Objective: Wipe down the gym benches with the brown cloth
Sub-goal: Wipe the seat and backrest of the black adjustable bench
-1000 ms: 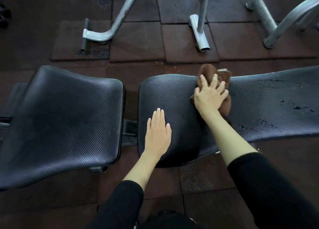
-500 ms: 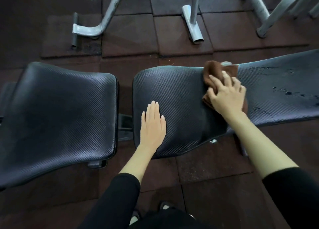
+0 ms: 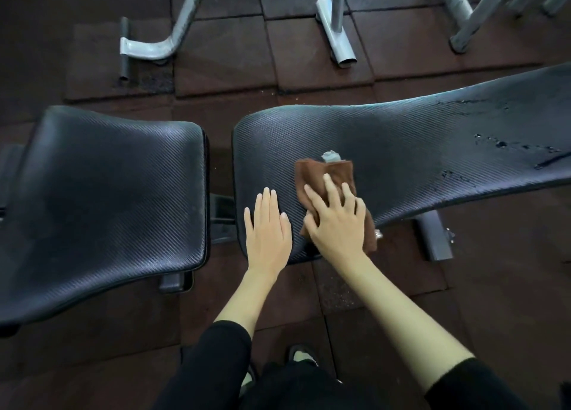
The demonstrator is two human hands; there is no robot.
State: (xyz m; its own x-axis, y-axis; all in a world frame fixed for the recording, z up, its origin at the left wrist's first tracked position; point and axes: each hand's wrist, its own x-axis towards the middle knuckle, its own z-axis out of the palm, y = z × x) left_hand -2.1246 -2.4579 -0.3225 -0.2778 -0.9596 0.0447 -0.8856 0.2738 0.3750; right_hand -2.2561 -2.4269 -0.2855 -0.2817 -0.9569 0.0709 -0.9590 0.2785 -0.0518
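The brown cloth (image 3: 321,175) lies bunched on the long black bench pad (image 3: 417,144), near its left end and front edge. My right hand (image 3: 335,221) presses down on the cloth with fingers spread, covering its near half. My left hand (image 3: 268,230) rests flat on the same pad, just left of the cloth, fingers together and holding nothing. Wet droplets (image 3: 500,145) speckle the right part of this pad. A second black seat pad (image 3: 102,199) sits to the left, across a narrow gap.
Grey metal frame legs (image 3: 336,35) and a bent foot (image 3: 148,48) stand on the dark rubber floor tiles behind the bench. More grey tubes (image 3: 469,17) rise at the upper right. A bench support bracket (image 3: 432,239) shows under the pad. My shoe (image 3: 304,355) is below.
My right hand has dragged the brown cloth from the pad's far edge toward me and leftward, ending near the front edge beside my left hand. My left hand has stayed flat in place.
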